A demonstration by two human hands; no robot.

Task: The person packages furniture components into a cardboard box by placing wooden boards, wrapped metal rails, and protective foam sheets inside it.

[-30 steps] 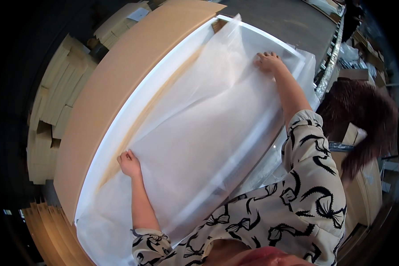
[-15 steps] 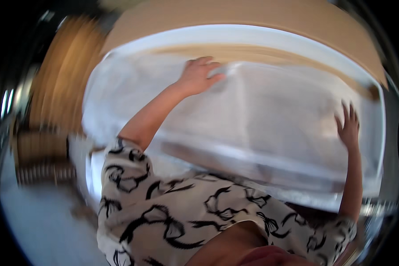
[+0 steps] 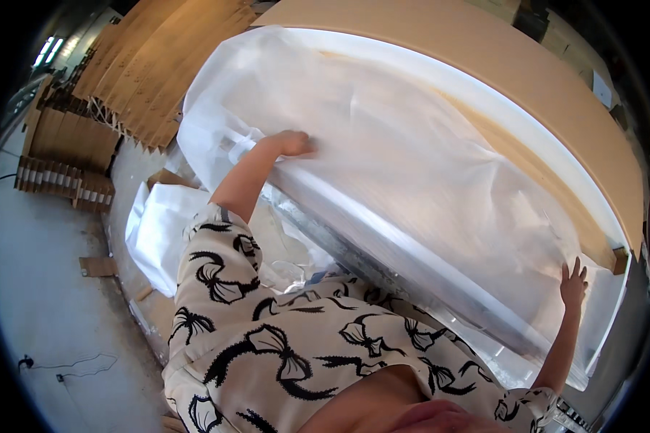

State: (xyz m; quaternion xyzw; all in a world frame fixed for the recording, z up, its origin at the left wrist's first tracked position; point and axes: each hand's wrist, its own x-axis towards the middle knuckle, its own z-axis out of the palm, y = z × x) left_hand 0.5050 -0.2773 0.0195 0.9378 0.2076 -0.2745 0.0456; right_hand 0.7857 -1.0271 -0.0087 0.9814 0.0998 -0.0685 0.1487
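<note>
A thin, translucent white sheet (image 3: 404, 173) is draped over a wide, tan-edged thing, most of which it hides. My left hand (image 3: 292, 143) rests on the sheet's left part; its fingertips are smeared by motion, so their grip does not show. At the sheet's right end, my right hand (image 3: 574, 283) lies against it with fingers spread. Along the near edge, the sheet falls in a shiny fold. White lining (image 3: 556, 123) curves round the far side, inside a large brown cardboard panel (image 3: 477, 47).
Stacked flat cardboard (image 3: 159, 58) stands at the far left, with a smaller stack (image 3: 68, 148) nearer. A bunched white sheet (image 3: 170, 224) lies left of my body. A thin dark cord (image 3: 87, 364) runs over the grey floor (image 3: 43, 289). A cardboard scrap (image 3: 97, 267) lies nearby.
The view has turned, so the sheet's near edge slants down to the right. My left hand has moved nearer to me along the sheet; my right hand is lower, at its right end.
</note>
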